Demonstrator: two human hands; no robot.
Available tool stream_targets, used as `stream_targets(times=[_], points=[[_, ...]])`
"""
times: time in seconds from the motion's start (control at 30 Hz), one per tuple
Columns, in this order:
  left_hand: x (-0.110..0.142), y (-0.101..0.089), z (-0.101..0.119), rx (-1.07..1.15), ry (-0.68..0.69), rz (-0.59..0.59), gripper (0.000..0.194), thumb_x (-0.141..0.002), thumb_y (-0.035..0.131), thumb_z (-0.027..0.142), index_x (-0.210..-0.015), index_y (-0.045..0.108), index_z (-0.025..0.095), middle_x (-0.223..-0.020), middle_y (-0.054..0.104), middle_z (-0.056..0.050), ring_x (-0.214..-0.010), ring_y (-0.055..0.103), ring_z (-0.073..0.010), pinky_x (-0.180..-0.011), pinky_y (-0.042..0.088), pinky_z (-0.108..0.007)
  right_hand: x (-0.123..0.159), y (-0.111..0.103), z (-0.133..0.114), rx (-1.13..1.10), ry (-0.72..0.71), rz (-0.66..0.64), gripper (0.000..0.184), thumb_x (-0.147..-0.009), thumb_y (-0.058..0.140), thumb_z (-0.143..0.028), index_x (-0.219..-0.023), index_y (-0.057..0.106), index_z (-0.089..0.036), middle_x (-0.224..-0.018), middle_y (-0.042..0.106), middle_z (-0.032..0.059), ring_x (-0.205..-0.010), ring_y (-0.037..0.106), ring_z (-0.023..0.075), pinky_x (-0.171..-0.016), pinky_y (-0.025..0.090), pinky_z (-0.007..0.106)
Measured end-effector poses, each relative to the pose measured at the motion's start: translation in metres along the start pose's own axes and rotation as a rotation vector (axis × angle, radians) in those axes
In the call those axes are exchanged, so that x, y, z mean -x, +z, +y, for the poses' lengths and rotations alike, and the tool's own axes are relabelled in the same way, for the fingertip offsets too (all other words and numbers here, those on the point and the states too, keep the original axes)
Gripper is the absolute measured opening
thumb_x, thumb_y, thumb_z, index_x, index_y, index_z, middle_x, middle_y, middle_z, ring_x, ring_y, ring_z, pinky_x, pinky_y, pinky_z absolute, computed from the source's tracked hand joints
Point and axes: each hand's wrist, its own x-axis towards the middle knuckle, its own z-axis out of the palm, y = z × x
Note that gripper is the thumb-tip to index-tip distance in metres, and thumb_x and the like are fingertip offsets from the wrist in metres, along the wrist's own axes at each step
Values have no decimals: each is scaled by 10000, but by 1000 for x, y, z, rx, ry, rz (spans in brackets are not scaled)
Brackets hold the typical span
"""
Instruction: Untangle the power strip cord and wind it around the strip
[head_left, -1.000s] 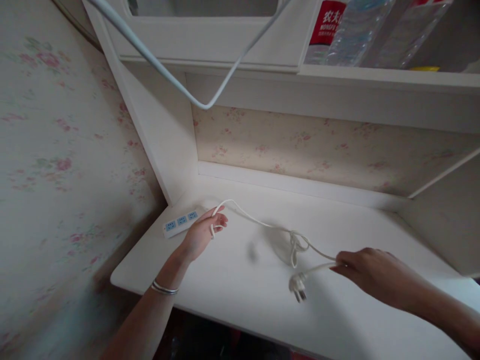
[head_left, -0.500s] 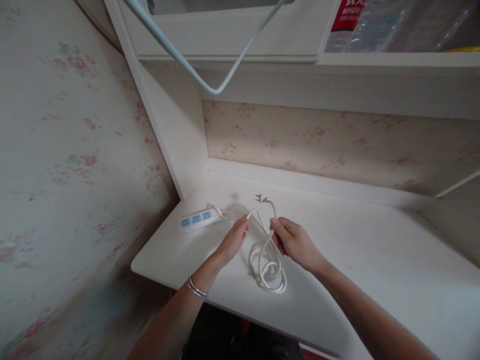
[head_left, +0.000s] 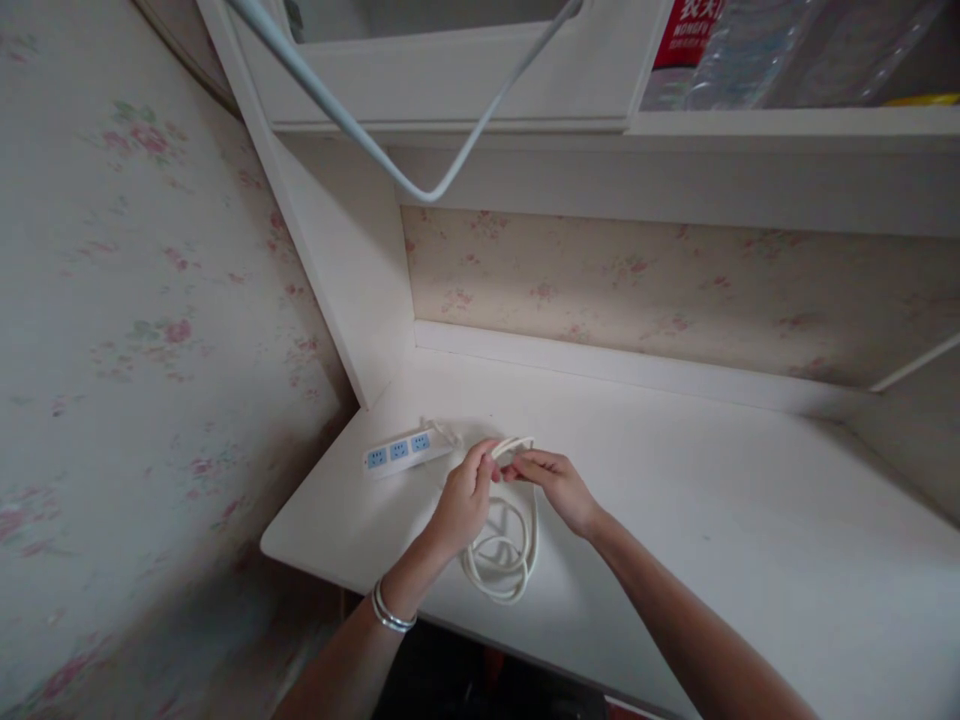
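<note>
White desk (head_left: 697, 480) | power strip (head_left: 409, 449) at left | hands (head_left: 463, 503) (head_left: 562, 489) close together, clamped on looped cord (head_left: 535, 540)

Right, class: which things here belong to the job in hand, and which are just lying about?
Job in hand:
looped white power cord
three-outlet power strip
left hand, holding the cord
right hand, at the cord, grip unclear

Merely nearby:
plastic bottles, on the shelf
pale bent cable or rod overhead
silver bangle, worn

Both hands (head_left: 461, 505) (head_left: 564, 490) hold a looped pale cable (head_left: 534, 540) near a power strip (head_left: 409, 450)
</note>
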Motion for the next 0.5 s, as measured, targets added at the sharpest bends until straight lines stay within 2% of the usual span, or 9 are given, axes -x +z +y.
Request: stream_targets(times=[0.07, 0.13, 0.2, 0.27, 0.33, 0.4, 0.47, 0.5], points=[[1, 5, -1, 31, -14, 38, 396, -968, 298, 421, -1206, 508, 183, -810, 616, -35, -688, 552, -148, -678, 431, -267, 2, -6, 14, 164, 3, -46, 321, -837, 558, -457, -849, 713, -176, -956, 713, 59, -967, 634, 234, -950, 444, 396], [1, 8, -2, 63, -42, 75, 385, -963, 313, 435, -1181, 503, 180, -791, 608, -28, -622, 515, -133, -609, 407, -250, 2, -11, 26, 312, 33, -15, 303, -844, 543, -402, -989, 710, -194, -1081, 692, 68, -1055, 611, 250, -990, 414, 416], [1, 10, -2, 97, -81, 97, 392, -960, 317, 452, -1167, 503, 176, -762, 596, -18, -553, 459, -117, -547, 373, -240, 2, -14, 33, 412, 56, 51, 326, -851, 528, -365, -1088, 674, -195, -1145, 666, 89, -1077, 602, 248, -997, 407, 423], [1, 10, -1, 131, -108, 101, 399, -958, 318, 464, -1155, 511, 175, -733, 582, -5, -512, 408, -107, -509, 342, -235, 1, -14, 35, 475, 47, 101, 326, -859, 516, -355, -1105, 646, -187, -1103, 669, 103, -1009, 622, 235, -941, 446, 414], [1, 9, 0, 154, -118, 89, 400, -953, 332, 469, -1146, 524, 176, -717, 574, 2, -511, 400, -105, -500, 332, -233, -1, -12, 34, 528, -17, 141, 325, -850, 535, -366, -1106, 617, -183, -1048, 665, 99, -939, 624, 222, -854, 485, 387], [2, 8, 1, 167, -122, 71, 402, -946, 349, 474, -1121, 548, 172, -703, 572, 3, -523, 414, -108, -505, 333, -232, -4, -6, 30, 580, -128, 180, 357, -838, 564, -381, -1140, 586, -192, -1103, 634, 99, -1001, 591, 225, -862, 475, 376], [2, 6, 1, 181, -125, 49, 401, -941, 360, 474, -1096, 566, 167, -682, 565, 5, -527, 421, -109, -509, 330, -231, -6, 0, 25, 594, -217, 148, 341, -870, 532, -386, -1153, 584, -203, -1144, 620, 93, -1054, 563, 221, -908, 441, 367], [2, 5, 1, 187, -125, 42, 401, -941, 361, 472, -1087, 572, 165, -670, 559, 7, -526, 420, -109, -509, 328, -231, -6, 2, 21, 577, -228, 103, 322, -899, 487, -387, -1144, 595, -207, -1106, 637, 82, -1020, 575, 211, -900, 438, 356]])
